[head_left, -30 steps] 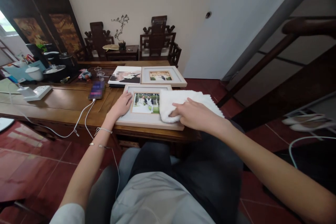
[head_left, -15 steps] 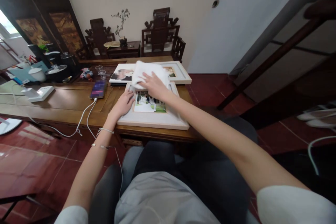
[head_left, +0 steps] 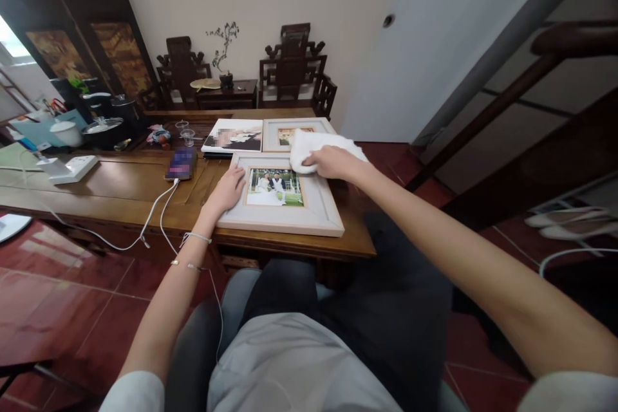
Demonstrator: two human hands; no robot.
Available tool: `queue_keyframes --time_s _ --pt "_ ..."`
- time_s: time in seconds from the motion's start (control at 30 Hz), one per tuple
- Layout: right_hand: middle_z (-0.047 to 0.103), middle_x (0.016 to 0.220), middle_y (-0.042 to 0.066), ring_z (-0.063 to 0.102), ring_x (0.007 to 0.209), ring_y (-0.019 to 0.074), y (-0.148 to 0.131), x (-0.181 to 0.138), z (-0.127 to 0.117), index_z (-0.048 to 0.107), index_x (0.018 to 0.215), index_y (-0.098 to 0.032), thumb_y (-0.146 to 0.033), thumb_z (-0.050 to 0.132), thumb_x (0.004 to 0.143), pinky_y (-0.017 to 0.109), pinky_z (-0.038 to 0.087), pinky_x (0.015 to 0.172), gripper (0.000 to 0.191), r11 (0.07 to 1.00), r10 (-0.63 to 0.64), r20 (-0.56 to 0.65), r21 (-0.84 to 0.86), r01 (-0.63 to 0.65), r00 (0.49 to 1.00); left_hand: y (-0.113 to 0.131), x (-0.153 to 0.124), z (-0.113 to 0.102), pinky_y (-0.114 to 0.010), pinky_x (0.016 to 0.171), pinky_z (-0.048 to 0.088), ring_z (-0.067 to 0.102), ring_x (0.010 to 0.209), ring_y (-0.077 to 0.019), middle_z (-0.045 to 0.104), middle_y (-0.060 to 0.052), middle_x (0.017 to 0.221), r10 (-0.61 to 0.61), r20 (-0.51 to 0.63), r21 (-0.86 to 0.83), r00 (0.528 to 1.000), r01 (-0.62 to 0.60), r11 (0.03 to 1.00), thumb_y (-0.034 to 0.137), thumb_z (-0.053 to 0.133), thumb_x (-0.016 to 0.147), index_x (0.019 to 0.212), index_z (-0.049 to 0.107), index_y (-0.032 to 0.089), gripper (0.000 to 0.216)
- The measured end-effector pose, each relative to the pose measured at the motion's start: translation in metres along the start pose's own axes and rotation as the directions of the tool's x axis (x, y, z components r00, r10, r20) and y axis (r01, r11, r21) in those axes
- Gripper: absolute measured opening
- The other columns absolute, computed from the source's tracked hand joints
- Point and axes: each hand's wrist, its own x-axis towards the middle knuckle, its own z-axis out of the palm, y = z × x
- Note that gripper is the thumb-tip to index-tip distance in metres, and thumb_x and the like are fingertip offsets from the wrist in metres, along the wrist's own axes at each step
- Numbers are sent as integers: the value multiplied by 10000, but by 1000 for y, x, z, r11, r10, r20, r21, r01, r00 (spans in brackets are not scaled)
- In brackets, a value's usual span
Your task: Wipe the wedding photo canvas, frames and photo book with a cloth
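A pale picture frame [head_left: 321, 219] with a photo of two people lies flat at the near edge of the wooden table. My left hand [head_left: 228, 190] rests on the frame's left border, fingers stretched out. At the frame's upper right corner, my right hand [head_left: 331, 162] grips a white cloth [head_left: 318, 141], fingers closed round it. The cloth covers that corner and part of a second picture frame [head_left: 275, 127] lying behind. Left of the second frame is a white panel with a dark photo print [head_left: 241, 136].
A phone [head_left: 180, 163] with a white charging cable lies left of the frames. Beyond it are small clear cups [head_left: 187, 135]. A white power strip [head_left: 74, 169] and a lidded pot [head_left: 103, 131] stand farther left. Dark wooden chairs [head_left: 293, 71] stand by the wall.
My right hand has moved right with the white cloth, from the frame's top middle to its upper right corner, uncovering the photo. My left hand has stayed on the left border.
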Motion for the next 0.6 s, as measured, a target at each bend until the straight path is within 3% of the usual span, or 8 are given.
queue_keyframes --time_s 0.17,0.37,0.47,0.6 --pt "686 1267 140 638 1147 298 -13 -58 -1 701 1257 -166 3 428 706 387 455 949 638 982 -189 18 18 189 982 -1 0 1 -478 1191 358 458 1406 -253 619 -104 1383 -24 -39 -30 999 23 999 91 371 885 1278 629 159 475" --pt "672 1310 56 613 1211 261 -44 -125 -21 691 1274 -239 -5 429 682 359 446 1017 688 898 -389 74 254 360 918 0 0 1 -458 1207 332 440 1418 -254 586 -144 1413 -17 -16 -9 1000 17 1000 120 363 907 1283 620 112 455" --pt "638 1357 75 583 1250 267 -47 -117 -18 612 1369 -228 4 424 688 367 447 1021 743 900 -369 36 263 347 929 3 -1 -1 -475 1209 324 428 1425 -263 580 -149 1418 -2 -2 2 1000 2 1000 160 374 924 1282 620 107 438" --pt "472 1512 143 516 1311 306 -35 -63 -3 461 1489 -177 18 412 714 425 420 1048 801 962 -191 -94 181 206 977 5 -2 -4 -486 1204 328 420 1429 -273 573 -161 1423 -4 9 8 1000 4 1000 176 379 929 1290 619 99 440"
